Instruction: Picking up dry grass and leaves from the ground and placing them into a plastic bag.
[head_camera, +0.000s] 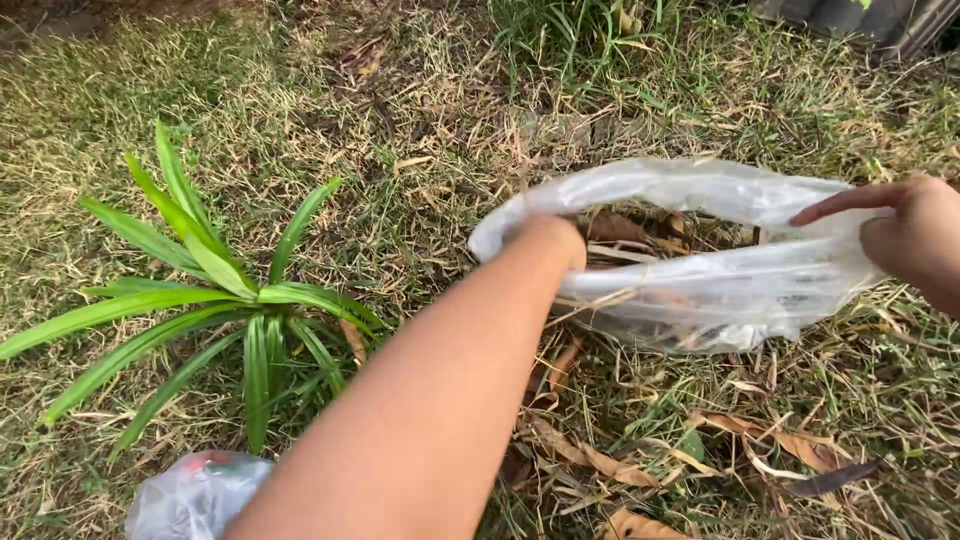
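Observation:
A clear plastic bag (700, 290) lies on the grass with its mouth held wide; dry brown leaves show inside it. My left hand (548, 243) grips the left rim of the bag, fingers curled over the plastic, the forearm reaching in from the bottom. My right hand (905, 235) pinches the right rim, index finger stretched out along the plastic.
A green plant with long strap leaves (240, 300) grows to the left. A second crumpled plastic bag (195, 497) lies at the bottom left. Dry fallen leaves (610, 465) are scattered on the grass below the bag. A dark object (860, 20) sits at the top right.

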